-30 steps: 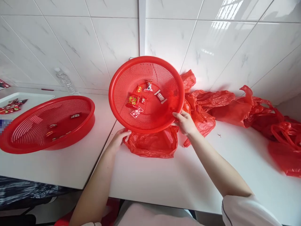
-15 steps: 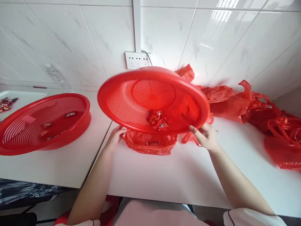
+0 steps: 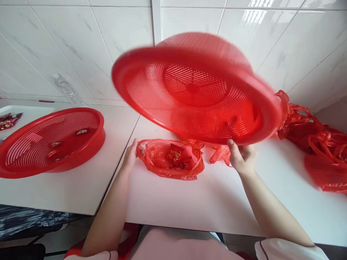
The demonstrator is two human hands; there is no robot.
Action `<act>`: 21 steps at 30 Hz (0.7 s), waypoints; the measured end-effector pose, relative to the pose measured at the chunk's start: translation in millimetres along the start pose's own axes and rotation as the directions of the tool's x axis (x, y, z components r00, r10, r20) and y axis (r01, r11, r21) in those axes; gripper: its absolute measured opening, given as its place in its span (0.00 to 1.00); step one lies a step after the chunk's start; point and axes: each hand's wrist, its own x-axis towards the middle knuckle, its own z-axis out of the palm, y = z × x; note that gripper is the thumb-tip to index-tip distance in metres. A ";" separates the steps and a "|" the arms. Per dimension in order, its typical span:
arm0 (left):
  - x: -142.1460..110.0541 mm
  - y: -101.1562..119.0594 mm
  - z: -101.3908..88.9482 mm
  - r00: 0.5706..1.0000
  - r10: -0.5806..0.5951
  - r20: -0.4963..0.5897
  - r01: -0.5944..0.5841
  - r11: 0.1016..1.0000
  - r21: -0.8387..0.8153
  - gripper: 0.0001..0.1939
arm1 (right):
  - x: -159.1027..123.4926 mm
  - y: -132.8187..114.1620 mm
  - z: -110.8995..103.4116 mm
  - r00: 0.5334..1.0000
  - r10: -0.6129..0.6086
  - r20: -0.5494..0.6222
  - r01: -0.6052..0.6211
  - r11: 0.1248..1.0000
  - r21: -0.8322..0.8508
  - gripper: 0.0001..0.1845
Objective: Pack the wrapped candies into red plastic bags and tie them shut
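My right hand (image 3: 244, 157) grips the near rim of a red perforated plastic basket (image 3: 200, 119), thumb inside and fingers beneath. The basket is raised and tipped, its opening facing me, and no packets show in it. Below it a thin red plastic bag (image 3: 159, 173) lies on the table with its mouth spread. Inside the bag are several small wrapped packets, among them a red packet (image 3: 175, 153) with a yellow-green print. My left hand (image 3: 132, 153) holds the bag's left edge, its fingers partly hidden behind the plastic.
On the left sits another red basket (image 3: 97, 144) with several small packets in it. Behind it are a white tray (image 3: 32, 110) of packets and a clear bottle (image 3: 69, 90) against the tiled wall. More red plastic bags (image 3: 325, 159) lie along the right.
The basket has tipped further over and moved up and to the right with my right hand. Its packets have dropped into the bag. My left hand stays at the bag's edge.
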 end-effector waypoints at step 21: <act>3.9 12.4 -36.1 0.716 0.620 -0.321 -0.072 0.522 0.850 0.16 | 14.8 -78.0 43.9 0.569 0.534 0.625 -0.813 0.254 0.523 0.14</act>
